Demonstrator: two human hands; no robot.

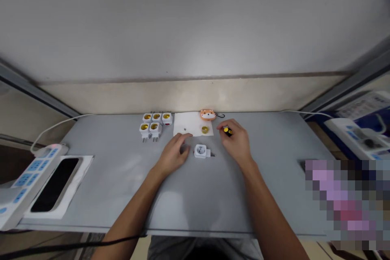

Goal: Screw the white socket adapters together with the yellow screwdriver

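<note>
Between my hands a white plug adapter [201, 151] lies on the grey table, its prongs pointing right. My left hand [174, 153] rests just left of it, thumb and fingers apart, holding nothing. My right hand [236, 140] is curled round a small black and yellow tool [227, 131], most of it hidden by the hand. Behind the adapter is a sheet of white paper [190, 124], which bears a yellow ring-shaped part [205, 130] and a tiny dark piece [185, 129]. Several white adapters with yellow insides [155, 126] stand grouped at the left of the paper.
An orange animal-face case [207, 114] with a dark loop sits at the paper's back edge. At far left are a power strip [35, 166] and a black-screened phone [57, 185] on white paper. A blurred-out patch covers the table's right end.
</note>
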